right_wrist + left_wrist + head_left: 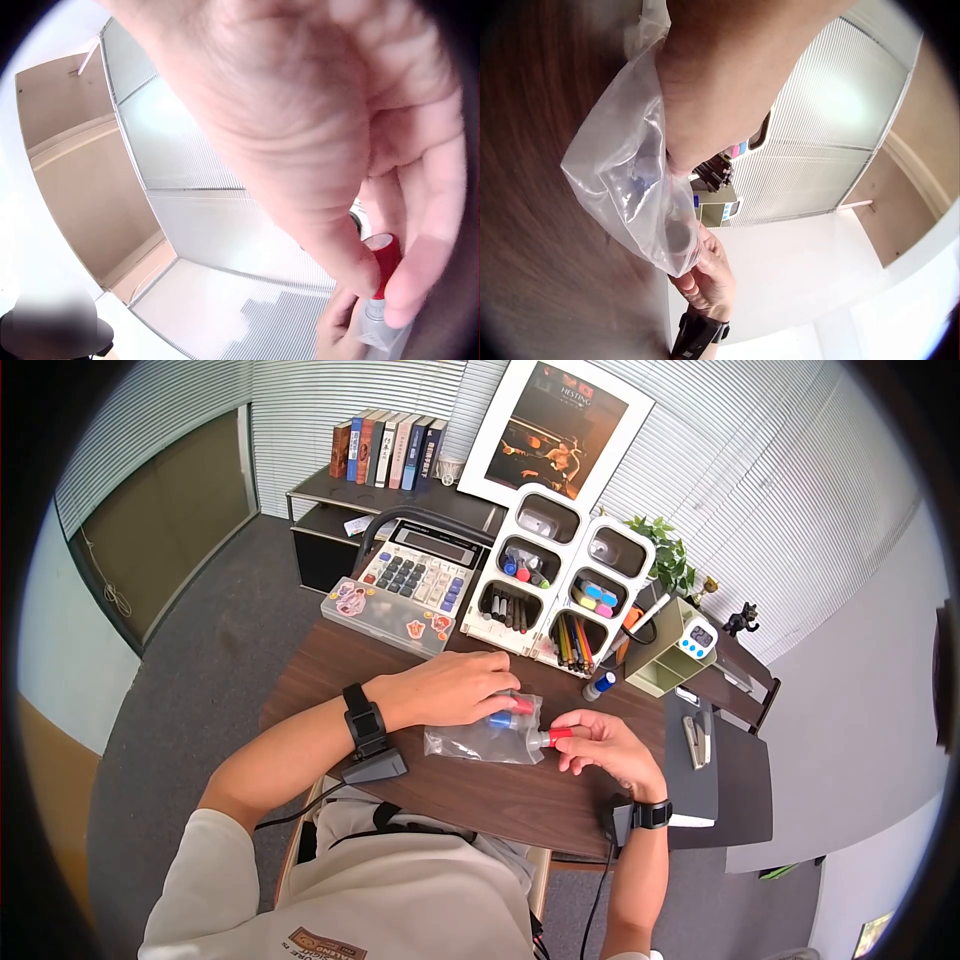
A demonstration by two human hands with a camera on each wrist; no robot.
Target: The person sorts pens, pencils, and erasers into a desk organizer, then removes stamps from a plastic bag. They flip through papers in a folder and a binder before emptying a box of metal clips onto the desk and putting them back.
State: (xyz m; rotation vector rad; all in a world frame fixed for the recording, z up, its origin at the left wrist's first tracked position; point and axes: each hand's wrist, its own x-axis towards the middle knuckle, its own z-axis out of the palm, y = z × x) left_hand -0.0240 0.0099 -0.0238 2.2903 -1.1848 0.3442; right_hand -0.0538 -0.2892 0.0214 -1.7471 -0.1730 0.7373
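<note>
Currently my right hand [612, 750] pinches a short red-capped grey cylinder [558, 737] crosswise, its grey end pointing left at the right edge of the clear plastic bag [468, 743] that my left hand [450, 688] grips.

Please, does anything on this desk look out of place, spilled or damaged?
Nothing looks clearly spilled or damaged. Only the blue-capped tube sits alone on the desk, outside both the white organizer and the plastic bag.
</note>
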